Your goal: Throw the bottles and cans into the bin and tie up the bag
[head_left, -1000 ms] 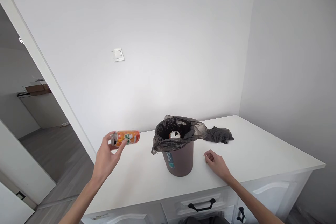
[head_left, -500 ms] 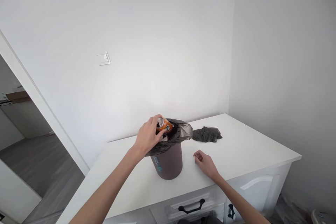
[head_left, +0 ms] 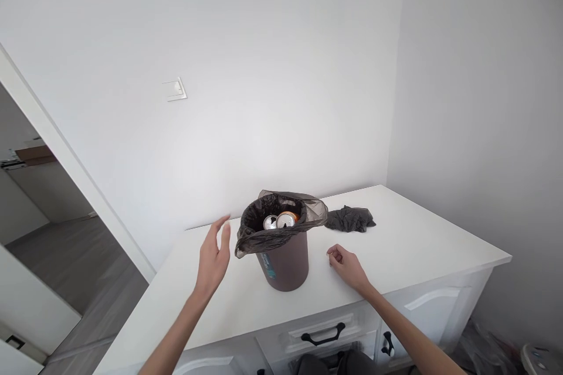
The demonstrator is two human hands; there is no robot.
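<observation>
A brown trash bin [head_left: 288, 266] stands upright on the white cabinet top, lined with a black trash bag [head_left: 264, 240] folded over its rim. Inside the bin lie drink cans, a silver-topped orange can [head_left: 285, 220] and another can [head_left: 270, 222] beside it. My left hand [head_left: 214, 255] is just left of the bin, apart from it, with fingers and thumb spread and nothing held. To the right of the bin, my right hand [head_left: 346, 265] rests by the cabinet top with curled fingers and no visible object in them.
A crumpled black plastic bag [head_left: 350, 219] lies on the white cabinet top [head_left: 422, 252], right of the bin. Walls rise behind and to the right. Drawers with black handles [head_left: 323, 335] face me. A light switch [head_left: 175, 89] is on the wall; a doorway opens at left.
My left hand has let go of the orange can, which now sits in the bin, and has moved left, away from the bin. My right hand stays nearly the same.
</observation>
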